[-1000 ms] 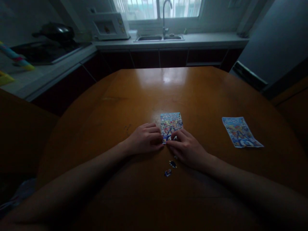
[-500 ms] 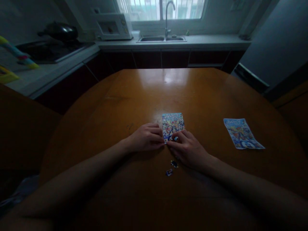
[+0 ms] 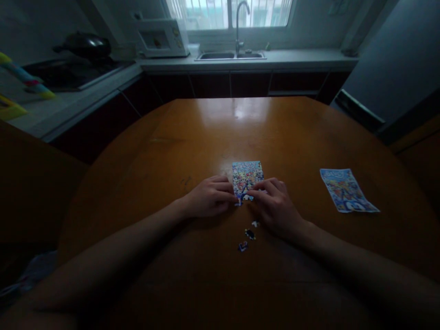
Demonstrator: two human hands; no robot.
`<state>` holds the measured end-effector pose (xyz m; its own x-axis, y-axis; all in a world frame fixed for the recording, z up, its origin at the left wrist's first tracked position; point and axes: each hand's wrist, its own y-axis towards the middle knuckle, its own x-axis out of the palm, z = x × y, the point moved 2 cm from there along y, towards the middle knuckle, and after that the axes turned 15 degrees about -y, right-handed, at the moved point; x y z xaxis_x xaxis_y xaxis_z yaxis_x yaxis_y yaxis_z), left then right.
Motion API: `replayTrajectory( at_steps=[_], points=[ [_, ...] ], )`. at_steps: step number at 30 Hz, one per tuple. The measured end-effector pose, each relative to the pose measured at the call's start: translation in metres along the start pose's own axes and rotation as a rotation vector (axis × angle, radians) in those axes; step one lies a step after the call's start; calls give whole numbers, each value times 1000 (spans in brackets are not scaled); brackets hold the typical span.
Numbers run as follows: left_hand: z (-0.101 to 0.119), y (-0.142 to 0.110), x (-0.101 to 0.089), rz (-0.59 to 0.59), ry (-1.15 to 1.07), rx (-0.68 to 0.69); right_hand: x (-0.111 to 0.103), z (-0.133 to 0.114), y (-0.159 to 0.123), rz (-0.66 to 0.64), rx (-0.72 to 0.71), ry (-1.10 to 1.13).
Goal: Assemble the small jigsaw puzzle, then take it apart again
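Observation:
A small, mostly joined jigsaw puzzle (image 3: 246, 174) lies on the wooden table, its lower edge uneven. My left hand (image 3: 211, 197) is closed with curled fingers, gripping the puzzle's lower left edge by a bottom corner piece. My right hand (image 3: 277, 204) has its thumb and fingers bent together on the lower right part, covering that corner. Below the puzzle are three loose bits: a small white puzzle piece (image 3: 255, 223), a dark piece (image 3: 250, 234) with pale tabs, and a blue and reddish piece (image 3: 243, 246).
A creased picture sheet (image 3: 347, 190) with a similar print lies on the right of the wooden table (image 3: 192, 133). Beyond the table are a counter with a sink (image 3: 220, 56), a microwave (image 3: 161, 39) and a wok (image 3: 87, 46) on the stove.
My right hand has shifted slightly right and up from the bottom edge, uncovering more of the puzzle's lower part and the white loose piece. My left hand stays at the left edge.

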<state>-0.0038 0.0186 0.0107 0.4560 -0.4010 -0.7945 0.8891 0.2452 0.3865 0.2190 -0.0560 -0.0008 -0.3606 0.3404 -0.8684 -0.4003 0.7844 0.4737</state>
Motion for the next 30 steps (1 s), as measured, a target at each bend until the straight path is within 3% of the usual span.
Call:
replayTrajectory(
  at_steps=[3, 13, 17, 23, 30],
  points=[
    [-2, -1, 1, -9, -45, -15, 0, 2, 1, -8, 18, -1],
    [-8, 0, 0, 35, -174, -20, 9, -6, -4, -200, -149, -132],
    [-10, -1, 1, 33, -200, -32, 9, -5, -4, -196, -138, -116],
    [-7, 0, 0, 52, -174, -19, 4, -3, 0, -81, -72, -53],
    [-9, 0, 1, 51, -230, -27, 10, -5, -3, -146, -141, -67]
  ],
)
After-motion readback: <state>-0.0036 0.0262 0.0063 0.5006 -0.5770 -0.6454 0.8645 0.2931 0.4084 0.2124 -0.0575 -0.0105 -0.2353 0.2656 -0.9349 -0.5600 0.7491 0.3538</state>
